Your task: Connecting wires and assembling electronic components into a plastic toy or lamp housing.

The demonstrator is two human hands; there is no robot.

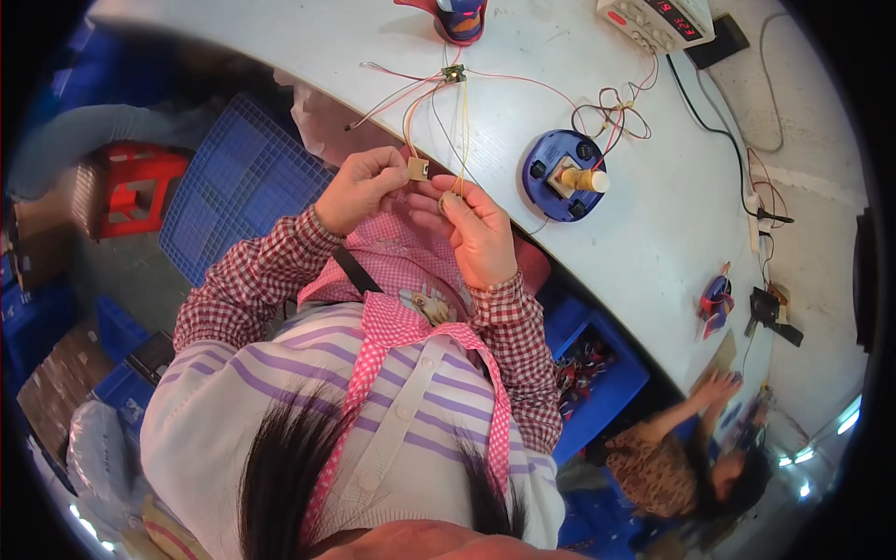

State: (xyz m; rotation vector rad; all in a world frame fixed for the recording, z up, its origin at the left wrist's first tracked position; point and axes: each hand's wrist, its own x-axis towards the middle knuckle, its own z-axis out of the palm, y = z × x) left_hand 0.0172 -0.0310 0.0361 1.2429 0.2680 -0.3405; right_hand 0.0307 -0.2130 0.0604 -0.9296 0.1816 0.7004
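Note:
My left hand (359, 191) is closed in a pinch on a small tan square part (418, 169) with a dark spot on its face. Thin wires run from beside it up to a small green circuit board (454, 74) lying on the white table. Close by on the right, my right hand (478, 233) pinches a small round part (452, 200) between thumb and fingers. Yellow wires lead from that part to the same board. Both hands are just off the table's near edge, above my lap.
A blue round base (551, 201) with a yellowish cylinder rests to the right. Beyond it stands a white power supply (653, 23) with loose wires. A blue and red casing (462, 21) is at the far edge. Below the table sits a blue bin (616, 383); another person (672, 457) works at lower right.

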